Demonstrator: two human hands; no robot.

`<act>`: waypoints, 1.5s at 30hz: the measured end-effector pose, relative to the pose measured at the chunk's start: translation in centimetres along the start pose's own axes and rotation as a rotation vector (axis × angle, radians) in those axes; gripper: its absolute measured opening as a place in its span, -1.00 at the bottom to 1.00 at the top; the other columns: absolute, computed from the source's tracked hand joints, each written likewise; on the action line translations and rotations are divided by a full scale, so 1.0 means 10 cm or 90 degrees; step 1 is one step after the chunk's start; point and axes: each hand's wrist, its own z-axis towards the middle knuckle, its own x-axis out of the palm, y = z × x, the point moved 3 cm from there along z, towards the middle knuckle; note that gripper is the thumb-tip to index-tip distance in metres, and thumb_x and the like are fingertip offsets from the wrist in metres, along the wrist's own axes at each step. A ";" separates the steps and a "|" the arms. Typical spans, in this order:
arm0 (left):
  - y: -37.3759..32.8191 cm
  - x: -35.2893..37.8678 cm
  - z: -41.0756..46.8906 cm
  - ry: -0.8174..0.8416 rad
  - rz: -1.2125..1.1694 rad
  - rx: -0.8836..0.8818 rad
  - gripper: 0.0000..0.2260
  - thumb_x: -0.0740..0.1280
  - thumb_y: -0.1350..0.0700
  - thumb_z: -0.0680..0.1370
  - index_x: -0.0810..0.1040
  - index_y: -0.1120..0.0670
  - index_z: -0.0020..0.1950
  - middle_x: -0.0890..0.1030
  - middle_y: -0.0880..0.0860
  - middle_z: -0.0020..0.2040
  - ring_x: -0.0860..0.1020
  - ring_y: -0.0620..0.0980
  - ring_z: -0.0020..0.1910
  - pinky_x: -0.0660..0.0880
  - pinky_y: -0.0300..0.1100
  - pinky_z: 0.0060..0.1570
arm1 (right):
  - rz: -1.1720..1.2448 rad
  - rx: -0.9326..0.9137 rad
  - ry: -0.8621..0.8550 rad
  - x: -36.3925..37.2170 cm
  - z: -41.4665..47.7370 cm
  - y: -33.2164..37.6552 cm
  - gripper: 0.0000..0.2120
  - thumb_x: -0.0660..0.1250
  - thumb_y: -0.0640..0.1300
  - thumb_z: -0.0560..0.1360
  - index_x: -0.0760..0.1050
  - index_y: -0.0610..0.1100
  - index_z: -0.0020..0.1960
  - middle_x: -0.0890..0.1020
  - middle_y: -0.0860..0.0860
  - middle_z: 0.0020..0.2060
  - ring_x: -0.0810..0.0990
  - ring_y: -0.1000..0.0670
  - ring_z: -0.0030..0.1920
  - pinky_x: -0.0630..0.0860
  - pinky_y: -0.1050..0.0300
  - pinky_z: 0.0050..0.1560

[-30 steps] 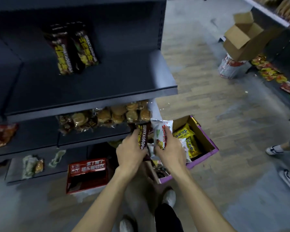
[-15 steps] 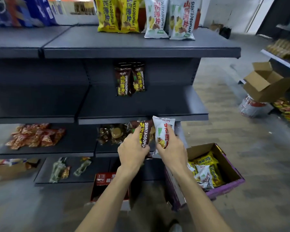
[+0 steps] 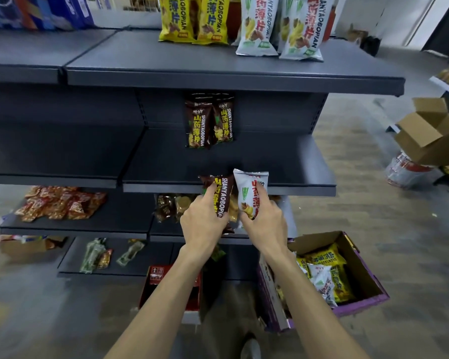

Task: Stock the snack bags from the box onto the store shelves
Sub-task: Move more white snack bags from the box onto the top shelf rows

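Both hands have risen to the middle shelf point(image 3: 296, 182) edge. At eleven o'clock, the left hand point(image 3: 204, 218) clasps a brown bag point(image 3: 219, 193); the right hand point(image 3: 263, 222) clutches a white bag point(image 3: 250, 190), upright, likely for matching rows. At four o'clock, the box point(image 3: 360, 278) holds more.

A left hand point(image 3: 205, 221) grips a brown snack bag point(image 3: 219, 194) and a right hand point(image 3: 266, 224) a white bag point(image 3: 250, 190) before dark shelves point(image 3: 228, 161), open box point(image 3: 358, 281) at four o'clock

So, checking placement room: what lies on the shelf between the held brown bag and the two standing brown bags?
Only bare shelf, in the head view.
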 end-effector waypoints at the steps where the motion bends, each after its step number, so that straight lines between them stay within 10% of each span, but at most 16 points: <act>1: -0.01 0.03 0.07 -0.001 0.004 -0.001 -0.47 0.38 -0.09 0.48 0.33 -0.10 0.42 0.61 -0.02 -0.02 0.61 0.05 -0.05 0.40 -0.14 -0.21 | 0.002 -0.004 0.003 0.01 0.08 0.00 -0.27 0.39 0.09 0.49 0.10 0.13 0.54 0.56 -0.06 0.05 0.59 -0.09 0.02 0.55 0.02 -0.06; 19: -0.26 0.90 1.87 -0.023 -0.072 -0.011 -0.24 0.40 0.02 0.52 0.00 -0.19 0.58 0.24 0.18 0.46 0.40 0.26 0.32 0.48 0.15 0.12 | 0.027 -0.060 0.019 0.15 1.63 -0.23 -0.31 0.33 -0.02 0.54 0.06 0.19 0.56 0.53 -0.07 0.25 0.55 -0.16 0.16 0.45 0.07 0.00; 23: -0.32 1.15 2.47 -0.050 -0.016 0.007 -0.21 0.39 0.13 0.51 -0.01 -0.11 0.59 0.28 0.20 0.41 0.38 0.25 0.31 0.50 0.12 0.06 | 0.035 -0.076 -0.010 0.23 1.90 -0.24 -0.31 0.34 0.01 0.51 0.09 0.16 0.54 0.55 -0.07 0.23 0.60 -0.16 0.12 0.60 -0.20 0.04; 35: -0.16 1.67 2.98 -0.099 0.143 0.045 -0.15 0.45 -0.10 0.43 0.06 0.00 0.59 0.42 0.16 0.21 0.44 0.13 0.11 0.51 0.03 -0.23 | 0.080 -0.043 -0.003 0.37 2.11 -0.34 -0.31 0.42 0.00 0.48 0.16 0.14 0.52 0.58 0.05 0.21 0.62 0.03 0.11 0.63 -0.05 0.08; 39: -0.14 1.71 2.94 -0.156 0.185 0.056 -0.17 0.45 -0.13 0.41 0.13 0.01 0.58 0.48 0.14 0.10 0.47 0.13 0.01 0.45 0.06 -0.04 | 0.079 -0.030 -0.003 0.33 2.07 -0.36 -0.30 0.42 0.01 0.48 0.16 0.14 0.52 0.58 0.05 0.21 0.62 0.03 0.12 0.61 -0.01 0.12; 45: -0.23 1.70 2.84 -0.099 0.026 0.020 -0.19 0.44 0.05 0.48 0.03 -0.07 0.60 0.34 0.17 0.23 0.48 0.17 0.07 0.46 0.00 -0.24 | 0.092 -0.035 -0.009 0.28 1.94 -0.45 -0.31 0.43 0.00 0.49 0.17 0.14 0.52 0.59 0.03 0.18 0.62 -0.02 0.11 0.60 -0.11 0.11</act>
